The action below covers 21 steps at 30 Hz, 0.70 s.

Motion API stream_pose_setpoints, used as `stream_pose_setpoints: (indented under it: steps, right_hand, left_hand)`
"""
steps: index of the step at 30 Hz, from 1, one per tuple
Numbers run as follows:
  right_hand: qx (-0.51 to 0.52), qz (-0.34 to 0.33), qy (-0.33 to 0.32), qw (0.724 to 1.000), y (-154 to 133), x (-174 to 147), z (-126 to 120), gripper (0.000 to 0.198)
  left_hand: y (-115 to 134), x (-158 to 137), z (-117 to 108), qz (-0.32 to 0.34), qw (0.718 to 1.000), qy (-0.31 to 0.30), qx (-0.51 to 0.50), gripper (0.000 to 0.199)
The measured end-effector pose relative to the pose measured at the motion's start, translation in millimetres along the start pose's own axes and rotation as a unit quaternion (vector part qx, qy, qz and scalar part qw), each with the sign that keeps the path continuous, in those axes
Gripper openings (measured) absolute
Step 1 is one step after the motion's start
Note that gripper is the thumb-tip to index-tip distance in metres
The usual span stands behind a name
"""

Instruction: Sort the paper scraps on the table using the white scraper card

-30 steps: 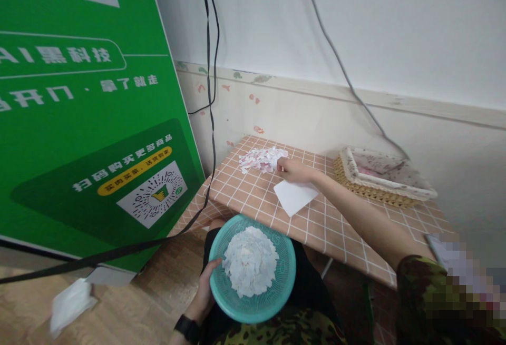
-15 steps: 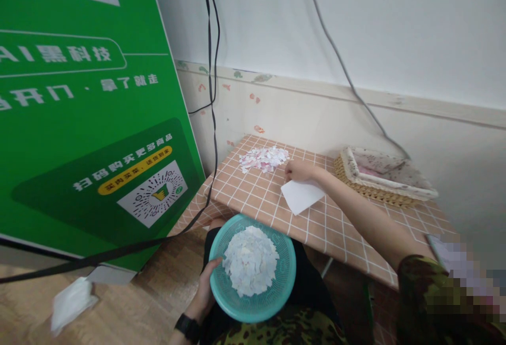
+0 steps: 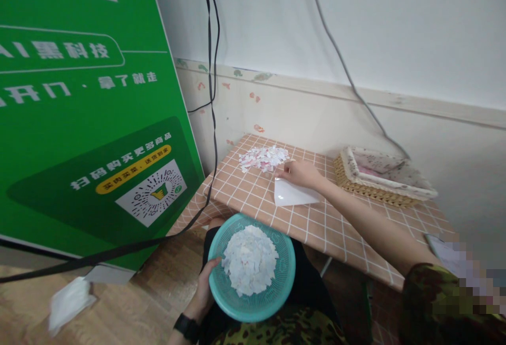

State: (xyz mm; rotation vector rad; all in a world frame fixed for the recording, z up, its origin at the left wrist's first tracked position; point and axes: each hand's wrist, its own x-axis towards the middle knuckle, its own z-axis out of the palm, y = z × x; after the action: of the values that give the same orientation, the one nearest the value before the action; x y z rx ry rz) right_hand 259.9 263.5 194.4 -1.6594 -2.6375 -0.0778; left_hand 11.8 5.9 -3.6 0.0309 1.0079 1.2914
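On my lap rests a teal plastic basket (image 3: 291, 276) with a heap of torn paper pieces (image 3: 251, 260) inside. My left hand (image 3: 207, 284) is closed on the basket's left rim, its thumb over the edge. Over the table, my right hand (image 3: 298, 173) pinches the upper left corner of a white sheet of paper (image 3: 294, 193), which looks glossy and bends a little. Just beyond that hand lies a pile of paper scraps (image 3: 263, 158), white with some pink, on the checked tablecloth (image 3: 253, 192).
A wicker basket (image 3: 379, 192) with a flowered cloth lining stands at the table's right rear. Black cables (image 3: 213, 124) hang at the left, in front of a green printed panel (image 3: 118, 102). A white packet (image 3: 71, 303) lies on the floor.
My right hand has shifted slightly, and the white sheet has moved a little left, its corner lifted and the sheet now bent. My left hand and the teal basket are nearly still.
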Motion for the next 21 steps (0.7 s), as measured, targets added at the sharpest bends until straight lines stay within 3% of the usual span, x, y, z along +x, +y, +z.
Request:
stream_pose_setpoints:
  steps: [3, 5, 10, 14, 19, 21]
  right_hand:
    - [0.031, -0.04, -0.03, 0.998, 0.7, -3.4, -3.7, 0.047]
    - [0.055, -0.046, -0.011, 0.997, 7.3, 2.9, -10.6, 0.042]
    - [0.061, 0.021, 0.108, 0.992, 19.5, 31.4, -23.9, 0.033]
    - [0.02, 0.061, 0.124, 0.99, 12.2, 41.6, -21.1, 0.032]
    - [0.022, -0.029, 0.062, 0.997, 10.2, 39.3, -25.7, 0.029]
    - [0.023, -0.042, 0.069, 0.996, 11.0, 39.3, -29.3, 0.029]
  left_hand:
    - [1.2, -1.5, 2.1, -0.015, 1.0, -0.007, -0.005, 0.023]
    - [1.4, -1.0, 1.2, -0.016, 1.0, -0.004, -0.002, 0.022]
    - [-0.5, 2.4, -3.6, -0.003, 1.0, -0.002, 0.004, 0.023]
    - [-0.7, 1.3, -3.0, 0.001, 1.0, 0.003, 0.007, 0.022]
    - [0.2, -0.7, -1.7, -0.002, 1.0, 0.004, 0.01, 0.021]
    - [0.5, -0.2, -1.9, -0.011, 1.0, 0.001, 0.011, 0.022]
